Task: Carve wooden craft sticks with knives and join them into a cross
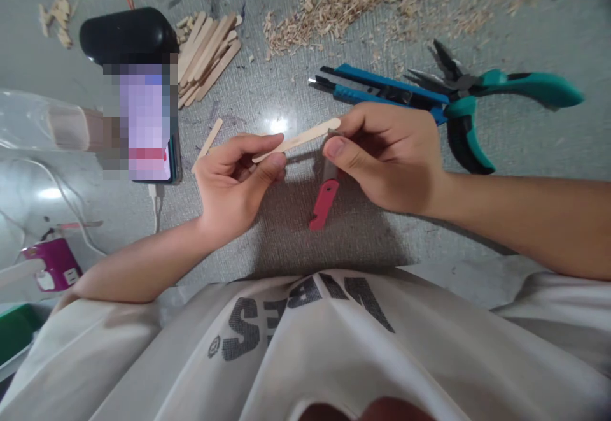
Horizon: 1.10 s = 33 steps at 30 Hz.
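A pale wooden craft stick (308, 137) slants up to the right between my two hands. My left hand (241, 176) pinches its lower left end between thumb and fingers. At the stick's upper right end is my right hand (391, 153), closed, its index finger beside the tip. A small folding knife with a pink handle (324, 204) points down below that thumb. Its metal blade runs up behind the thumb, and a dark tip shows above it, close to the stick. How the fingers grip the blade is partly hidden.
Beyond my right hand lie a blue box cutter (377, 86) and open teal-handled pliers (465, 90). Wood shavings (334, 7) cover the back. A craft stick pile (210, 51) is beside a black case (126, 34) and a plugged-in phone (147, 121). A loose stick (211, 137) lies behind my left hand.
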{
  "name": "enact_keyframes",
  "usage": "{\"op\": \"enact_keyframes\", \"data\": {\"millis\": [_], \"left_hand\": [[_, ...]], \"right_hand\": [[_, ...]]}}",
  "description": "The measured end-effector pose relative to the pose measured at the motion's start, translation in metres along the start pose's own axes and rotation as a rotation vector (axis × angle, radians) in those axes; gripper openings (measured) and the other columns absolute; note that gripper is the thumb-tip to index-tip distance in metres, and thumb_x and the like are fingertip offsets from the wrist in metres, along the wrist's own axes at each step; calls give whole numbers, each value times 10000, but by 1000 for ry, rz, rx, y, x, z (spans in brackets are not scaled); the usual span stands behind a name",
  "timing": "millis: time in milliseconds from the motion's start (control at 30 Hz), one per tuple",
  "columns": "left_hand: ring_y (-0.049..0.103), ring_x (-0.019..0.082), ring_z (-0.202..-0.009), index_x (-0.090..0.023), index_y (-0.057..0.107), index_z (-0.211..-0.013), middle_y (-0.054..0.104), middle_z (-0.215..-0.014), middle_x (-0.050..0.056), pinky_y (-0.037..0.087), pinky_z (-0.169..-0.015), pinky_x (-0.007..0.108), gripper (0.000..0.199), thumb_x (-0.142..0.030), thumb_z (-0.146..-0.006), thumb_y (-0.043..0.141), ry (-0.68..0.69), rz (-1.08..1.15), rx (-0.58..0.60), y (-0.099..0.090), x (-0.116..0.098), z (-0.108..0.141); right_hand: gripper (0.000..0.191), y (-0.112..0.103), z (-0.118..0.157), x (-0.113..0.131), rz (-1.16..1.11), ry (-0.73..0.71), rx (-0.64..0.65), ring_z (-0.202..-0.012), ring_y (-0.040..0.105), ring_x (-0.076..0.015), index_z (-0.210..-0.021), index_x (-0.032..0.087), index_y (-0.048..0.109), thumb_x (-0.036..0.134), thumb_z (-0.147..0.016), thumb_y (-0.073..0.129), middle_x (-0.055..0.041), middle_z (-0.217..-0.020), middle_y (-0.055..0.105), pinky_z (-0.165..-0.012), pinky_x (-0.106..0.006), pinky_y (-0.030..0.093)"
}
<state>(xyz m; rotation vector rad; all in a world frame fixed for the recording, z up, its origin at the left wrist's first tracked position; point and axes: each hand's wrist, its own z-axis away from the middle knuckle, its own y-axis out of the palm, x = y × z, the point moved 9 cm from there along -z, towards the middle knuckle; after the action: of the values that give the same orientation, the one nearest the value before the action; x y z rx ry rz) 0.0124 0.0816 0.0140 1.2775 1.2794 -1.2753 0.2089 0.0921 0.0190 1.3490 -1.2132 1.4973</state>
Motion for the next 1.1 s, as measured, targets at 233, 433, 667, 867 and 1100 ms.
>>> {"op": "enact_keyframes", "data": {"millis": [233, 433, 667, 867, 1100], "left_hand": [[774, 110, -697, -280, 901, -1045, 857, -947, 19, 646, -594, 237, 104, -305, -950, 938, 130, 6, -11, 0, -9, 3], [796, 101, -662, -240, 898, -1041, 853, -864, 8, 664, -598, 201, 62, -225, -981, 903, 51, 159, 67, 9, -10, 5], [789, 138, -600, -171, 824, -980, 862, -819, 35, 669, -555, 230, 314, -449, -922, 957, -181, 92, 61, 8, 3, 3], [800, 142, -634, -187, 805, -1011, 853, -843, 28, 690, -584, 244, 274, -426, -956, 926, -109, 58, 37, 8, -1, 4], [781, 120, -618, -192, 819, -979, 832, -848, 21, 657, -557, 215, 257, -436, -980, 900, 27, -66, 21, 8, -6, 8]], "right_hand": [[533, 2, -1, -5, 48, 90, 31, -594, 445, -125, -722, 228, 625, 639, -921, 901, 12, -635, 564, -549, -316, 376], [520, -2, -1, -11, -25, 130, -24, -595, 490, -125, -711, 222, 679, 616, -811, 1004, -4, -674, 641, -520, -310, 388], [440, 2, -1, -10, -6, 131, 34, -576, 482, -112, -721, 218, 681, 501, -821, 1002, 0, -670, 645, -492, -301, 359], [345, 4, 1, -4, 4, 91, 73, -547, 458, -101, -726, 233, 653, 371, -868, 936, 19, -647, 611, -495, -307, 356], [301, 9, 0, -4, -30, 84, 123, -532, 450, -87, -744, 224, 661, 316, -892, 906, 42, -618, 566, -516, -289, 387]]}}
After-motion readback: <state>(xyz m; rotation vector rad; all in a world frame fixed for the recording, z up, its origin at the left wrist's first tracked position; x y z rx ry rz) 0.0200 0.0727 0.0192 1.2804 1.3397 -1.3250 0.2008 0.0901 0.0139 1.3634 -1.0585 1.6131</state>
